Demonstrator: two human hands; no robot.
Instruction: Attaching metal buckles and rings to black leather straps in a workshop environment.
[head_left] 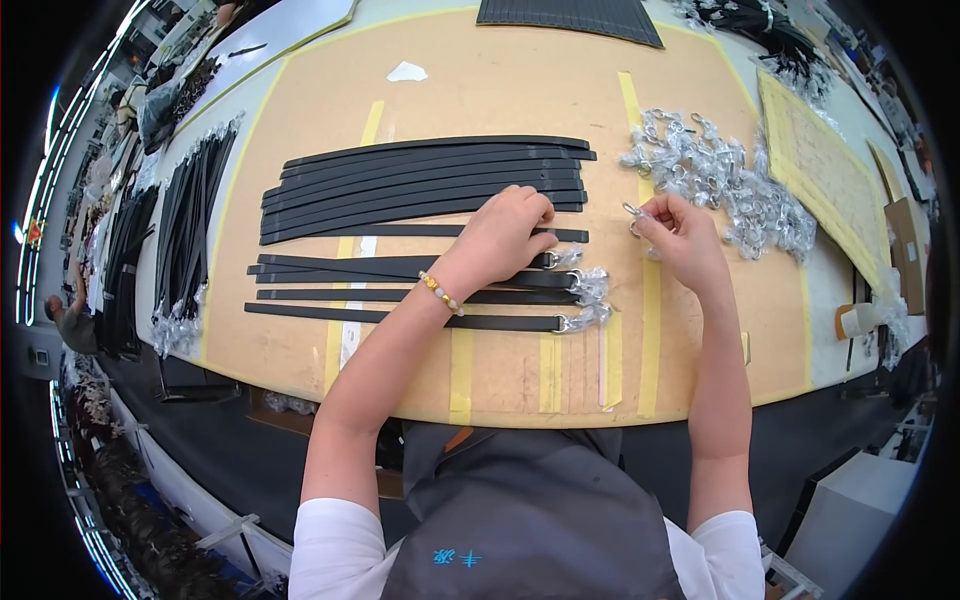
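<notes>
- Black straps (420,185) are laid side by side across the tan bench (300,340), long axes running left to right; the upper group is packed edge to edge, with plain right ends.
- Four further straps (400,295) are seen below that group, spaced slightly apart, each ending on the right in a metal ring wrapped in clear plastic (590,290).
- One single strap (400,230) is seen between the two groups, passing under the left hand.
- The left hand (505,235) is curled, knuckles up, fingers pressed down on the right end of that single strap; a beaded bracelet (440,293) is worn on the wrist.
- The right hand (685,235) is held just right of the strap ends, fingers pinched closed on a small metal clasp (634,215) still in its clear wrapping.
- The two hands are near each other but not touching.
- A heap of wrapped metal clasps (715,175) is noted just beyond the right hand, spread toward the far right of the bench.
- Yellow tape strips (650,330) are stuck across the bench surface, one passing under the right hand.
- A bundle of finished black straps (195,220) is lying lengthwise at the left edge of the bench.
- A dark ribbed mat (570,18) is seen at the far edge.
- A grey apron (520,510) over white sleeves is visible at the lower edge of the view.
</notes>
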